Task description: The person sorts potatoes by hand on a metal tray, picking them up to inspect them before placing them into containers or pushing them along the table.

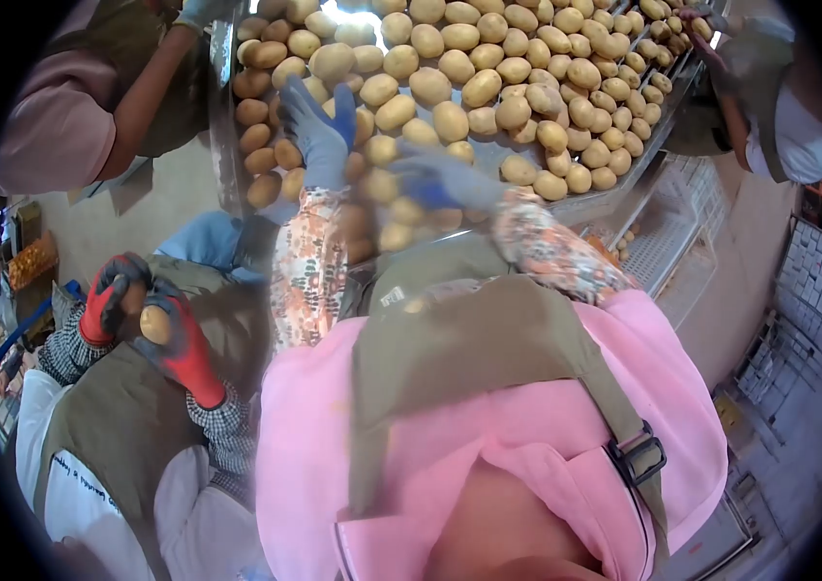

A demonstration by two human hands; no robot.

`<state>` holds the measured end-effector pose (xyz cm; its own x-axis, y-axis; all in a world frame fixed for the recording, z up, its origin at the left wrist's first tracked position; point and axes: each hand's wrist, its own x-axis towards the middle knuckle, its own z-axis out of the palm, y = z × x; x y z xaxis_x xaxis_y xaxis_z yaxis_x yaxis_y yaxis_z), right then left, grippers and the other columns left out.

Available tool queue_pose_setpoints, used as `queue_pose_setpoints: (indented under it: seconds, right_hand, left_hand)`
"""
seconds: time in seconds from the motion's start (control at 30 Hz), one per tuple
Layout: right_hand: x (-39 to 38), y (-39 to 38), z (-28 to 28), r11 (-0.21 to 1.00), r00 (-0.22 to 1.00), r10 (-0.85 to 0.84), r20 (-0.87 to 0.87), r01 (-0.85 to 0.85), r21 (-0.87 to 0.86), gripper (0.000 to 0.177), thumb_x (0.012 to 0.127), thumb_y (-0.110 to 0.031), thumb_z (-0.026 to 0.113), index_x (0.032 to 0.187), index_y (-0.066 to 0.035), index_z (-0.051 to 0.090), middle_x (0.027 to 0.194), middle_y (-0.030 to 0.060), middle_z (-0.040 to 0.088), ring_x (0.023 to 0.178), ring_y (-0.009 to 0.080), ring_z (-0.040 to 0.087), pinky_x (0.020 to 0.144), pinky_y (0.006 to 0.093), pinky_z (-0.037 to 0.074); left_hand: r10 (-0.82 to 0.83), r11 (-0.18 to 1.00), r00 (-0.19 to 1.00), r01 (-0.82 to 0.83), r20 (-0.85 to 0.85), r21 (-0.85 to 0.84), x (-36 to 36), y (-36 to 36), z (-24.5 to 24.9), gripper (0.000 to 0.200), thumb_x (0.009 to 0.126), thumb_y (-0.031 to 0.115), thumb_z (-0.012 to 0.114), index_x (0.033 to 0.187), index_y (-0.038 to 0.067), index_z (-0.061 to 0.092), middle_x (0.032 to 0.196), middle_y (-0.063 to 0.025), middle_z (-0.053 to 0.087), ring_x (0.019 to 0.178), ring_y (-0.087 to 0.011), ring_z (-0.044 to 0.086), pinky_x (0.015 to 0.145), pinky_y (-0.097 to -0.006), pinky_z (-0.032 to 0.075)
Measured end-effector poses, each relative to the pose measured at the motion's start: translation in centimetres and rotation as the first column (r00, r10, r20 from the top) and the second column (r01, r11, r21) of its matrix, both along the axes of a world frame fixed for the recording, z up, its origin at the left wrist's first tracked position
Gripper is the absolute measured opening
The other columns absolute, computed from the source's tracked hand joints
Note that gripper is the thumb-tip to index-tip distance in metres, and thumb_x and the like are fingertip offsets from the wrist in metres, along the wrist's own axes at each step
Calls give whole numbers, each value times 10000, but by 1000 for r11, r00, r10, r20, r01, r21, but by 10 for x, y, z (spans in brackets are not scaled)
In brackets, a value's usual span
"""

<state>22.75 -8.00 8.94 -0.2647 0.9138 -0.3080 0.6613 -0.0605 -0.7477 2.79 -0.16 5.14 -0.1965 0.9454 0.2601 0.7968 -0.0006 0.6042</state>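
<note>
Far ahead of us a metal sorting surface (585,205) runs across the scene, heaped almost edge to edge with pale yellow potatoes (450,121). To its right stand white slatted crates (668,242), and below them a grey floor (798,407).

Our left hand (319,136), in a blue-grey glove, lies on the potatoes at the left near part of the heap. Its fingers (295,102) are stretched out and spread, released, with nothing clasped in them; potatoes lie all round the glove and touch it. Our right hand (445,179), gloved the same way, is just to the right of the left one and a little nearer to us, over the near edge of the heap. It is blurred, so we cannot tell whether its fingers are closed on a potato or only resting on them. Both arms wear flowered sleeves (304,261), and close under the camera we see our pink top (527,416) crossed by an olive apron strap (488,339).

At the near left a co-worker in red and black gloves (183,349) grips a single potato (154,324) between both hands, well apart from the heap. At the far left another person's bare arm (145,92) reaches toward the surface. At the far right a third person's hand (701,24) touches the potatoes at that end.
</note>
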Motion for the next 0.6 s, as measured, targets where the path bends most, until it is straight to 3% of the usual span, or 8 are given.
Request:
queue_pose_setpoints:
  seconds: [0.07, 0.1, 0.17, 0.27, 0.33, 0.4, 0.53, 0.6]
  right_hand:
    - [40, 1, 17, 939, 835, -289, -467, 152, -309, 414, 871, -175, 620, 1268, -74, 560, 1218, 218, 575, 1171, 299, 555, 980, 337, 432]
    - [57, 2, 18, 938, 836, -294, -463, 160, -306, 414, 871, -175, 620, 1268, -74, 560, 1218, 218, 575, 1171, 299, 555, 980, 337, 432]
    - [100, 18, 15, 937, 937, -343, -64, 346, 44, 394, 876, -257, 585, 1252, -140, 577, 1215, 191, 586, 1154, 320, 554, 978, 381, 426]
    - [153, 53, -6, 790, 701, -549, 455, 256, 557, 377, 884, -379, 534, 1227, -238, 602, 1211, 152, 602, 1130, 352, 553, 974, 446, 417]
    - [133, 31, -32, 830, 785, -401, 473, 93, 550, 460, 858, -397, 610, 1276, -208, 572, 1323, 216, 496, 1231, 445, 452, 1002, 461, 405]
    - [92, 20, -5, 858, 764, -500, 407, 372, 355, 483, 837, -390, 639, 1277, -204, 570, 1377, 249, 412, 1273, 473, 382, 1021, 484, 383]
    - [46, -34, -47, 923, 927, -298, 229, 218, 317, 684, 843, -333, 643, 1437, -134, 368, 1455, 370, 210, 1353, 513, 240, 1090, 505, 298]
    - [22, -65, -54, 961, 772, -137, 620, -47, 272, 628, 872, -322, 600, 1443, -192, 375, 1502, 302, 197, 1387, 524, 138, 1117, 546, 208]
  left_hand:
    - [25, 991, 997, -34, -71, -129, -4, -25, -14, 780, 913, 533, 490, 1486, 67, 240, 1454, -290, 310, 1273, -531, 348, 1070, -533, 299]
    - [-85, 942, 965, -4, -249, -336, -5, -41, -15, 765, 918, 561, 444, 1503, 124, 214, 1496, -281, 221, 1305, -533, 300, 1101, -532, 247]
    - [-253, 832, 899, 13, -358, -555, 0, -68, -21, 730, 926, 600, 370, 1521, 221, 183, 1546, -266, 97, 1338, -543, 242, 1128, -552, 182]
    - [-224, 865, 916, 29, -334, -502, -20, -106, -76, 722, 930, 594, 379, 1525, 244, 170, 1543, -280, 81, 1364, -532, 199, 1118, -598, 142]
    - [-133, 925, 984, 81, -117, -372, -23, -139, -65, 781, 912, 593, 431, 1531, 221, 132, 1534, -296, 94, 1381, -514, 168, 1117, -610, 106]
    - [-107, 853, 988, 37, -107, -520, -19, -156, -44, 825, 890, 612, 451, 1528, 185, 148, 1514, -313, 137, 1374, -525, 165, 1106, -619, 123]
    - [-138, 757, 961, -55, -240, -651, -11, -192, -53, 935, 860, 655, 468, 1505, 51, 164, 1513, -284, 190, 1404, -477, 141, 1100, -626, 120]
    - [-116, 747, 959, -88, -259, -659, -13, -195, -60, 989, 838, 681, 465, 1518, 57, 108, 1536, -243, 196, 1435, -392, 151, 1141, -533, 102]
